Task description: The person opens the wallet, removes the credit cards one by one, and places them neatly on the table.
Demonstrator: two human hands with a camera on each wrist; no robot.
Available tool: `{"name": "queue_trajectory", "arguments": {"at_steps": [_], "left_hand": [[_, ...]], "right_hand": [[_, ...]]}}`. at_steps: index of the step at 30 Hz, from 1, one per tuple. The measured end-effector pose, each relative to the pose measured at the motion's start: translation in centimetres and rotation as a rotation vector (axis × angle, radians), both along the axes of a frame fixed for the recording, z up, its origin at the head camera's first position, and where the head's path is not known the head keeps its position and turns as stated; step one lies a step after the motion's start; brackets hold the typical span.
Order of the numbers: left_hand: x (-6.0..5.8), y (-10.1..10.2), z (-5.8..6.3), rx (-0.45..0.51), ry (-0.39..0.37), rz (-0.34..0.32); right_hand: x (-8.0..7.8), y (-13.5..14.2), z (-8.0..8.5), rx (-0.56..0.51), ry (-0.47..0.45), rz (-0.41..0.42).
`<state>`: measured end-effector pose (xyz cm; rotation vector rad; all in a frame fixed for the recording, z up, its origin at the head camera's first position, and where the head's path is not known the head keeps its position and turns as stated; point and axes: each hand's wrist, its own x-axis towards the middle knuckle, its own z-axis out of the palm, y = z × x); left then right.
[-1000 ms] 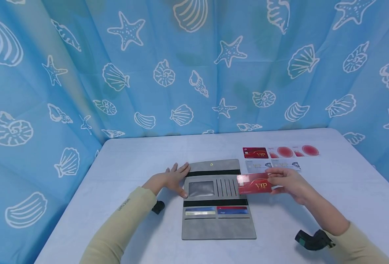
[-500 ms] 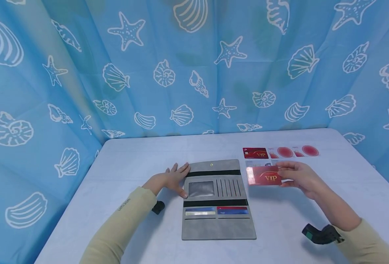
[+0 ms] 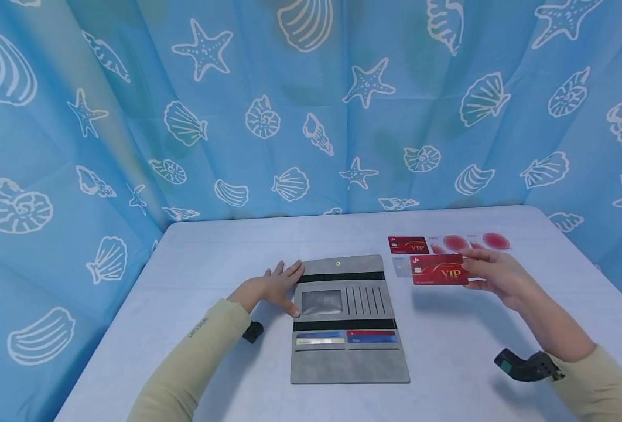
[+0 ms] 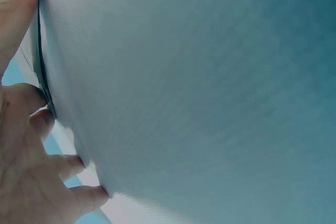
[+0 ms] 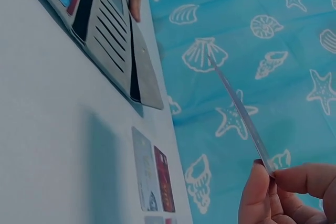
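A grey wallet [image 3: 350, 366] lies unfolded on the table, with several cards tucked in its lower slots. My left hand [image 3: 274, 288] rests on the wallet's left edge with its fingers spread; in the left wrist view the fingertips [image 4: 97, 195] touch the white surface. Held between thumb and fingers of my right hand [image 3: 492, 275] is a red VIP card [image 3: 437, 269], raised above the table to the right of the wallet. Seen edge-on in the right wrist view, that card [image 5: 239, 111] is pinched at one end. It hides part of the cards behind it.
Behind the held card lie another red VIP card [image 3: 408, 244], two white cards with red circles [image 3: 455, 243] and a silver card [image 3: 402, 266]. A blue curtain with shell prints [image 3: 311, 117] hangs behind the white table [image 3: 226, 246].
My right hand has carried the red VIP card up and to the right, away from the wallet's right edge and in front of the laid-out cards. The left hand has stayed in place.
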<state>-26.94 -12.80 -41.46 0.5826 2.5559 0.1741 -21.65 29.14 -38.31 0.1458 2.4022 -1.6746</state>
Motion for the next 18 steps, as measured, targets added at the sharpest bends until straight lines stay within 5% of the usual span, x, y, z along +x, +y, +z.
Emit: {"name": "queue_trajectory", "arguments": {"at_steps": [11, 18], "left_hand": [[-0.1, -0.1, -0.3, 0.005, 0.0, 0.001], [-0.1, -0.1, -0.3, 0.003, 0.002, -0.002]], "right_hand": [[-0.6, 2.4, 0.8, -0.078, -0.001, -0.087], [-1.2, 3.6, 1.3, -0.017, 0.008, -0.107]]}}
